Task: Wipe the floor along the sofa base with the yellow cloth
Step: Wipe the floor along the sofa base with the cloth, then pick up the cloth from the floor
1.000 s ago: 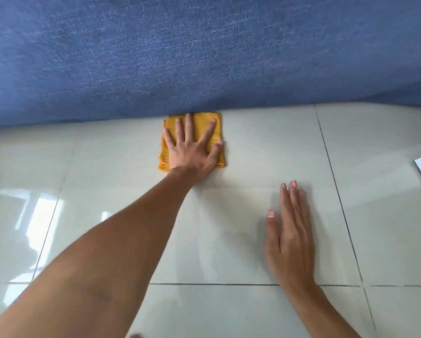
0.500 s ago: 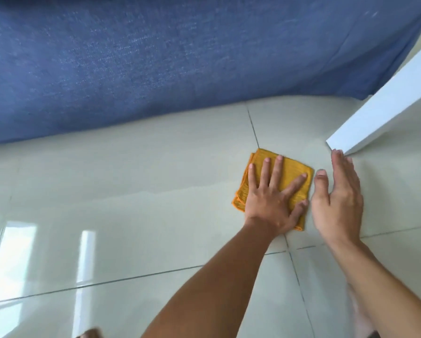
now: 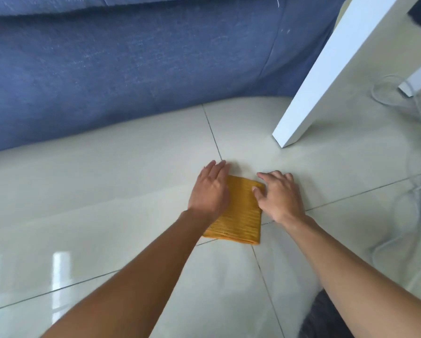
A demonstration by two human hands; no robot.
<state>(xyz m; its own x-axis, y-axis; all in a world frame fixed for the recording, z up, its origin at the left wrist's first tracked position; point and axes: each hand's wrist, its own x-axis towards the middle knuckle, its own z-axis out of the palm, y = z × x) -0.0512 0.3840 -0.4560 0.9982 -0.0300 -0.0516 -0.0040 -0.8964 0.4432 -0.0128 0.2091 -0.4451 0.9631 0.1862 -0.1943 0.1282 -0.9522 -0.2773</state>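
While the folded cloth (image 3: 238,211) lies on the floor (image 3: 107,191) clear of the sofa (image 3: 131,64) and near a white leg (image 3: 326,69), both hands, left (image 3: 210,191) and right (image 3: 279,195), rest flat and unclenched on its edges.

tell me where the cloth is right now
The cloth lies flat on the floor mid-frame, between the left hand and right hand, away from the sofa.
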